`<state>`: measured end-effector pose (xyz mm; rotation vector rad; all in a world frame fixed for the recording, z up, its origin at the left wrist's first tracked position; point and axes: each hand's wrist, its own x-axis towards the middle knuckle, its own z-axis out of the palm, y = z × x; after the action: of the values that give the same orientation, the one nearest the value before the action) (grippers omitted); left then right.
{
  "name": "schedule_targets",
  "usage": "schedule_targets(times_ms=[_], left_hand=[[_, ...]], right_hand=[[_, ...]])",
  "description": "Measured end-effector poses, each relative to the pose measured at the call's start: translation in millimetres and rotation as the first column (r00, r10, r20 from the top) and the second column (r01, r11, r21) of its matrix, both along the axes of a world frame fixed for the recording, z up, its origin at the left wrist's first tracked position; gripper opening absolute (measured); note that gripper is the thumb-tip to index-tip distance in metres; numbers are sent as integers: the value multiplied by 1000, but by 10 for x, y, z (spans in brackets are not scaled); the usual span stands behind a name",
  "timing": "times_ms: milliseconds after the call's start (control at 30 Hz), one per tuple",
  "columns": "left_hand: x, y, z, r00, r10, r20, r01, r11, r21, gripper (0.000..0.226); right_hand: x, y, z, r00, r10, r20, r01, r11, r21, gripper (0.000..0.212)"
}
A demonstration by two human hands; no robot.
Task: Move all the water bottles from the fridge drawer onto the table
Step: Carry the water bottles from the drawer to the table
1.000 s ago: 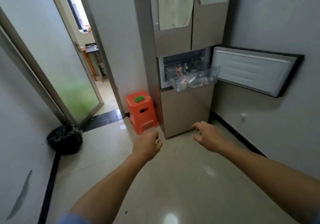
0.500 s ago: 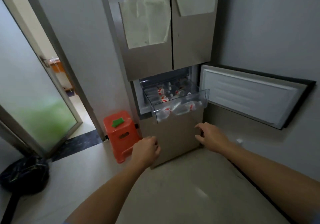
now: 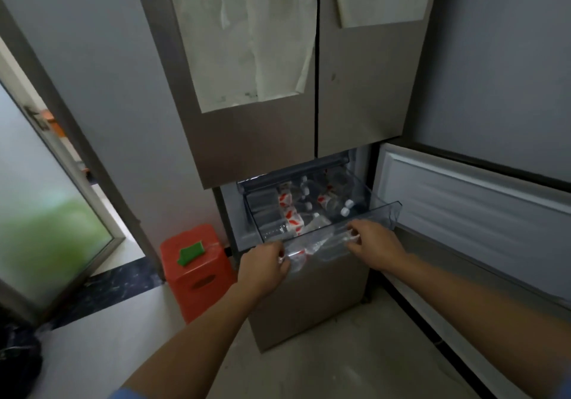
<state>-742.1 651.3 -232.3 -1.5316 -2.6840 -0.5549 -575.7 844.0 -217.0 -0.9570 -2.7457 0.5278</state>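
both hands are on the pulled-out fridge drawer [image 3: 383, 210]: left hand [image 3: 265, 264] and right hand [image 3: 375, 244] curl their fingers on its clear front wall. water bottles [image 3: 309, 210] lie heaped inside, none lifted yet. no table in view, so the whole job looks ahead.

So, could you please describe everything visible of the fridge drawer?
The drawer is clear plastic, pulled out from the fridge beneath its upper doors. Inside, bottles with red-and-white labels and white caps lie on their sides. The left hand and right hand both grip its front wall.
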Motion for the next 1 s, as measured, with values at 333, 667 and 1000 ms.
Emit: schedule_targets(times_ms=[333,667,1000], left_hand=[[-836,980,-326,998,-28,55,32,997,-65,21],[-1132,1167,-717,932,325,159,-299,940,-164,20],[-915,1346,-813,788,599,139,-573,797,-190,18]], right_hand=[[-994,1135,-158,994,-1,105,8,997,-74,41],[-1968,1642,-863,776,473,417,-132,768,-626,74],[-2243,1982,-1090,736,615,282,-104,514,-851,37]])
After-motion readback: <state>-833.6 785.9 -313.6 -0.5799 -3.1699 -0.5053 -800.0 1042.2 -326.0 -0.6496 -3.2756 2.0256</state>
